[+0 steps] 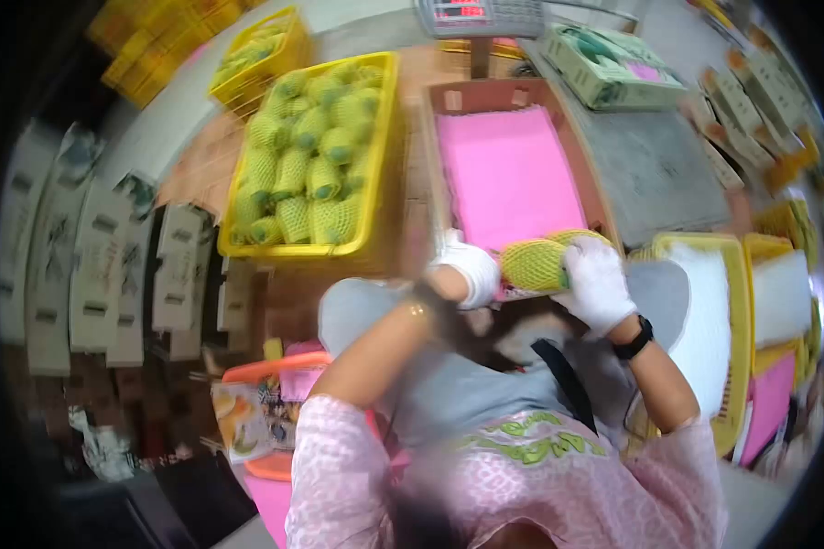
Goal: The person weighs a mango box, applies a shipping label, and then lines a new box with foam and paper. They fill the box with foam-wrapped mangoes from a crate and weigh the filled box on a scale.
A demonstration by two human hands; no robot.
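Observation:
My right hand (599,285), in a white glove, has its fingers around the right end of a fruit in a yellow-green foam net (532,265). The fruit lies at the near end of a carton (438,165) lined with pink paper (513,169). Behind it, partly covered by the same hand, is a second netted fruit (572,236). At the carton's near left corner is my left hand (470,271), gloved too and smeared by motion. Its fingers are hidden, so whether it grips the carton does not show. The kind of fruit is not plain under the nets.
To the left stands a yellow crate (389,119) full of netted fruit. A scale display (479,16) rises behind the carton, and a packed carton (613,69) sits at the back right. Cartons (101,265) line the left. A yellow basket (740,339) holds white sheets at my right.

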